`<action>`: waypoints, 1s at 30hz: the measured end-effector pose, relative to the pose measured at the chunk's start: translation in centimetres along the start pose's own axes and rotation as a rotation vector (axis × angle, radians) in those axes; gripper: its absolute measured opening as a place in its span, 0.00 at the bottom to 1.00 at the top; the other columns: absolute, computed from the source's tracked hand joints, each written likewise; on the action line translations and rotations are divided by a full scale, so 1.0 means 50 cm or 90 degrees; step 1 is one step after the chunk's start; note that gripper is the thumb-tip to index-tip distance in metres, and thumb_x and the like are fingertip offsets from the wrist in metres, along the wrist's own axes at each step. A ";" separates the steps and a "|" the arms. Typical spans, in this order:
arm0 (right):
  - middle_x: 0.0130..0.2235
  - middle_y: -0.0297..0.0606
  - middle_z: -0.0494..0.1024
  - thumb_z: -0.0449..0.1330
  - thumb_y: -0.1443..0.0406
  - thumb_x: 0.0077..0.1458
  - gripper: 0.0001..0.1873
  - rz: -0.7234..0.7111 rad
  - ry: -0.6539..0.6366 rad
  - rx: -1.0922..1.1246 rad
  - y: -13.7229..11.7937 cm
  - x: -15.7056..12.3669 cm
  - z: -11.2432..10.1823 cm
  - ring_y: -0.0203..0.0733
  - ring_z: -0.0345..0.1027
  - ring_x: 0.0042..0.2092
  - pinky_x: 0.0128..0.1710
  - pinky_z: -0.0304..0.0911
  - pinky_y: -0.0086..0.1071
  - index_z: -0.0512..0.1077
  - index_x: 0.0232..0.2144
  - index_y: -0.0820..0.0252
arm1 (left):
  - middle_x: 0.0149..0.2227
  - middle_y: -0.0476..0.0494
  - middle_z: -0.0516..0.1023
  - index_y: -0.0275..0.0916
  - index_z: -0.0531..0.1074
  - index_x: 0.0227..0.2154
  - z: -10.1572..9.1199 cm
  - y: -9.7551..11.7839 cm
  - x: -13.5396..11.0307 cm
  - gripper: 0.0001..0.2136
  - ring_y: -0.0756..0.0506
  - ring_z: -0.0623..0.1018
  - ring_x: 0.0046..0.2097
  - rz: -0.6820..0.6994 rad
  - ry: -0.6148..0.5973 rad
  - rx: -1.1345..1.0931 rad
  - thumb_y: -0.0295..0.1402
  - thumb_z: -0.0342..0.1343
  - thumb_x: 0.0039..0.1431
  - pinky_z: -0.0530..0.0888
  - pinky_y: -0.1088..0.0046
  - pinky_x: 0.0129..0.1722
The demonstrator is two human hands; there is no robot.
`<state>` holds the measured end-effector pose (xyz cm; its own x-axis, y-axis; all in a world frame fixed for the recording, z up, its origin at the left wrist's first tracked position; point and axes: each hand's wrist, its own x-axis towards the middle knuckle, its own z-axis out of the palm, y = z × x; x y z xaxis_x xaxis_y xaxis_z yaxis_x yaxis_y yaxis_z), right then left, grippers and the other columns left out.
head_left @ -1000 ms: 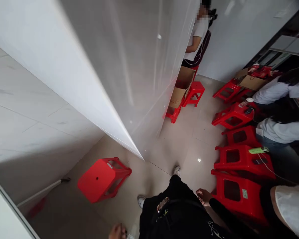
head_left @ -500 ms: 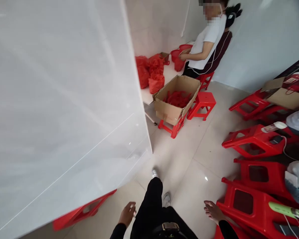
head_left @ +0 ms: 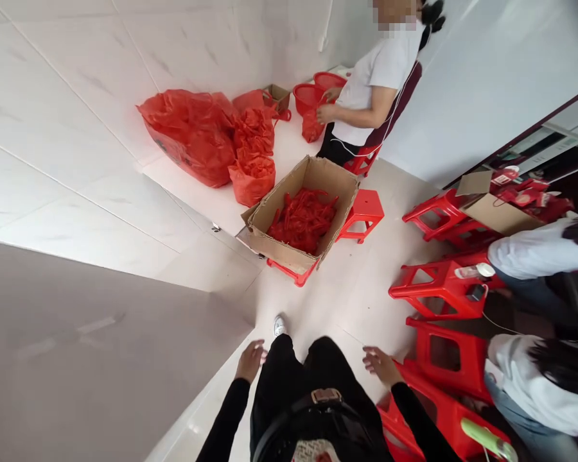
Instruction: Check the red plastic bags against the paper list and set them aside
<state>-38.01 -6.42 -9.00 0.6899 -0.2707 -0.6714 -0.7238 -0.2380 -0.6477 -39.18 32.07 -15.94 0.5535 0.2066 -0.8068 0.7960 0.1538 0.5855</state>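
Observation:
My left hand (head_left: 251,360) hangs beside my left thigh, its fingers loosely apart and nothing in it. On the other side, my right hand (head_left: 382,366) is held out from my body with fingers spread, holding nothing. It is nearest to the red plastic stools (head_left: 443,417) at lower right, and I see no contact with them. Ahead of both hands stands an open cardboard box (head_left: 289,256) on a red stool. Loose red pieces, which look like thin plastic (head_left: 303,218), lie inside it.
A white table (head_left: 192,199) against the wall bears red plastic bags (head_left: 192,135) and red baskets (head_left: 309,96). A person in a white shirt (head_left: 366,90) sits there. At right, people sit beside stools; another cardboard box (head_left: 496,212) stands there. A partition (head_left: 101,346) edges my left.
I have walked forward past the partition's edge, so the table with red bags shows more fully. The box appears nearer and larger. My hands swing at my sides, still empty.

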 end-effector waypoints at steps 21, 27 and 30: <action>0.38 0.39 0.80 0.59 0.64 0.65 0.11 -0.332 -0.442 -0.619 -0.944 0.849 0.187 0.38 0.77 0.36 0.43 0.74 0.37 0.73 0.47 0.62 | 0.28 0.42 0.80 0.37 0.73 0.38 0.577 0.027 -0.049 0.17 0.43 0.80 0.29 -0.395 0.386 -0.520 0.43 0.65 0.50 0.75 0.67 0.30; 0.51 0.43 0.76 0.60 0.60 0.66 0.15 -0.369 -0.488 -0.956 -0.915 0.961 0.220 0.44 0.74 0.47 0.46 0.73 0.43 0.72 0.52 0.62 | 0.29 0.40 0.82 0.37 0.75 0.39 0.790 0.152 0.006 0.31 0.41 0.81 0.30 -0.297 0.371 -0.594 0.53 0.68 0.33 0.75 0.67 0.28; 0.53 0.43 0.75 0.60 0.60 0.66 0.15 -0.413 -0.511 -1.108 -0.903 1.028 0.263 0.45 0.73 0.49 0.48 0.72 0.44 0.72 0.52 0.60 | 0.30 0.40 0.82 0.38 0.75 0.40 0.857 0.198 0.024 0.32 0.40 0.82 0.31 -0.294 0.414 -0.632 0.56 0.67 0.34 0.77 0.64 0.31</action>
<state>30.31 2.67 -19.01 0.2977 0.4850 -0.8223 0.6814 -0.7112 -0.1728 -20.11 -7.57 -14.51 -0.1706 0.3316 -0.9279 0.2009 0.9336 0.2967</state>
